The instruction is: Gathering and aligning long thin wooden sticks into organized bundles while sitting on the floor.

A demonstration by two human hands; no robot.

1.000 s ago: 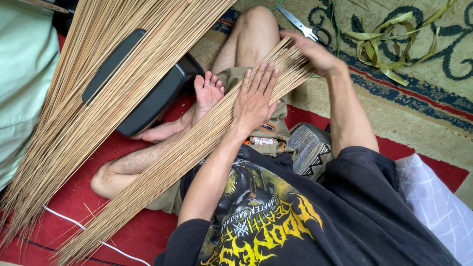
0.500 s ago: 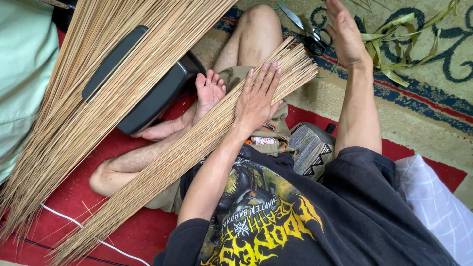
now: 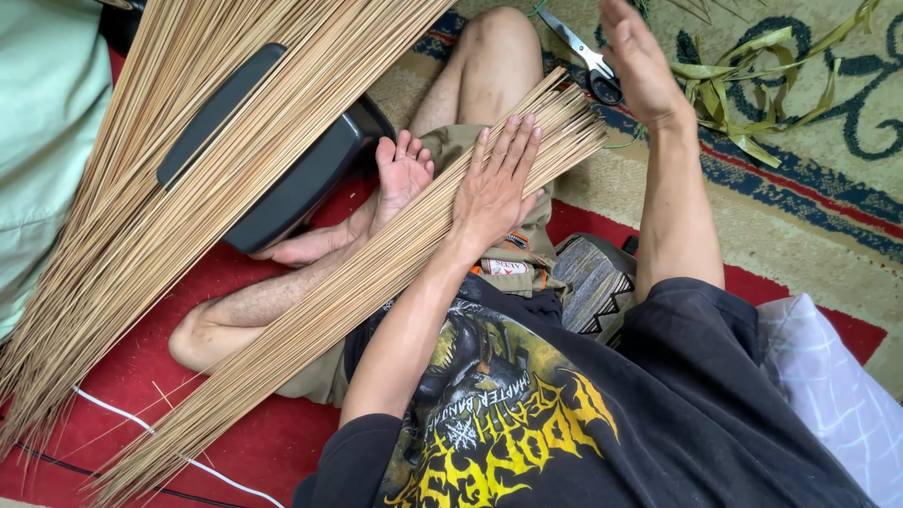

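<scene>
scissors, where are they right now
In the head view the scissors lie on the patterned rug at the top, just behind the raised right hand, between the bent knee and the green leaf strips.

The left hand point(image 3: 494, 183) lies flat at mid-frame, fingers spread. The right hand point(image 3: 635, 61) is raised open at the upper right, forearm upright.

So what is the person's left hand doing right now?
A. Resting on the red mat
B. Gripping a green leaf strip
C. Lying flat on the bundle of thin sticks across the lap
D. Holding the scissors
C: the left hand lies palm down, fingers spread, on the bundle of thin sticks, while the scissors lie untouched on the carpet.
</scene>
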